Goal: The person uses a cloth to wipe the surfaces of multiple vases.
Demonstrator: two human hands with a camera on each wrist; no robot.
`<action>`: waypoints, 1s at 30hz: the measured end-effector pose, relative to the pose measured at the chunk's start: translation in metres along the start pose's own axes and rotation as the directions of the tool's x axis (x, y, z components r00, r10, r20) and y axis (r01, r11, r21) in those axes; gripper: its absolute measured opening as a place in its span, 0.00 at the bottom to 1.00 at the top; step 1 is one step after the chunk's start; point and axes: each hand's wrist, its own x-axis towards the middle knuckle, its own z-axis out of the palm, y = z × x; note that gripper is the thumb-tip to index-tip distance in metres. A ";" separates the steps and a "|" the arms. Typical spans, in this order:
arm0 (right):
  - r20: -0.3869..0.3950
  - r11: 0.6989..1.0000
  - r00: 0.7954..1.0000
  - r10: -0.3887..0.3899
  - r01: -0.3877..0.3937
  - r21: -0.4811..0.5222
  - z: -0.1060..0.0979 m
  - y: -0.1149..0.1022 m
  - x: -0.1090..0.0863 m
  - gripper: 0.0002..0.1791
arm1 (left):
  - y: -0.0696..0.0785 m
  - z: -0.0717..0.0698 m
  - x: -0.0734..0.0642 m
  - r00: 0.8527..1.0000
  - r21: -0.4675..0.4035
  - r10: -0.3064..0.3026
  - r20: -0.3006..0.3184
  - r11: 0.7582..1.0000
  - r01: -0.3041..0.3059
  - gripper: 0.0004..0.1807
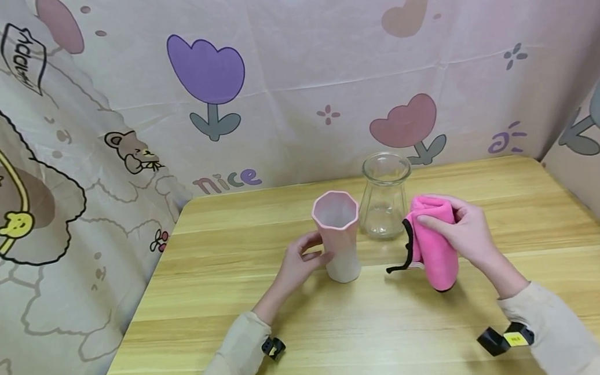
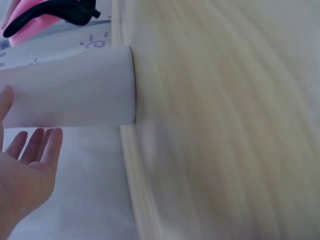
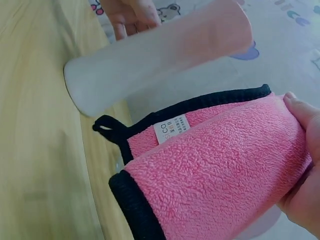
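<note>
A tall faceted vase [image 1: 342, 248], pink at the rim and fading to white below, stands upright on the wooden table. My left hand [image 1: 299, 262] is at its left side, thumb to the front and the other fingers loosely spread; in the left wrist view these fingers [image 2: 37, 147] reach just beside the vase wall. My right hand [image 1: 467, 228] grips a folded pink towel [image 1: 437, 247] above the table, thumb on its near face. Black edging, a hanging loop and a white label [image 3: 171, 128] show on the towel in the right wrist view.
A clear glass vase [image 1: 383, 210] with a flared rim stands behind, between the pink vase and the towel. The wooden table [image 1: 342, 335] meets a printed cloth backdrop [image 1: 296, 135] at its back edge. More printed cloth [image 1: 90, 254] hangs along the left.
</note>
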 end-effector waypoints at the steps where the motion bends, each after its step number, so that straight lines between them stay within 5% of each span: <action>1: -0.003 1.000 1.000 0.012 -0.012 -0.015 -0.003 0.001 0.000 0.23 | -0.001 -0.001 -0.001 1.000 -0.002 -0.005 -0.003 1.000 0.005 0.25; 8: -0.034 0.984 0.998 0.060 -0.065 -0.167 -0.025 0.015 0.001 0.25 | -0.006 -0.014 -0.008 1.000 -0.008 -0.005 -0.021 1.000 0.005 0.24; 14: -0.054 0.928 0.988 0.148 -0.157 -0.337 -0.045 0.026 0.000 0.30 | -0.007 -0.024 -0.015 0.999 0.020 -0.009 -0.054 1.000 0.010 0.22; 20: -0.098 0.842 0.971 0.216 -0.236 -0.485 -0.061 0.041 0.001 0.32 | -0.009 -0.033 -0.020 0.997 0.053 -0.024 -0.075 0.998 0.028 0.21; 26: -0.158 0.744 0.979 0.132 -0.203 -0.637 -0.068 0.061 0.008 0.31 | -0.038 -0.047 -0.016 0.995 0.082 0.012 -0.104 0.997 -0.004 0.20; 30: -0.149 0.708 0.984 0.096 -0.173 -0.685 -0.068 0.078 0.010 0.33 | -0.039 -0.051 -0.018 0.994 0.093 0.017 -0.112 0.996 -0.007 0.21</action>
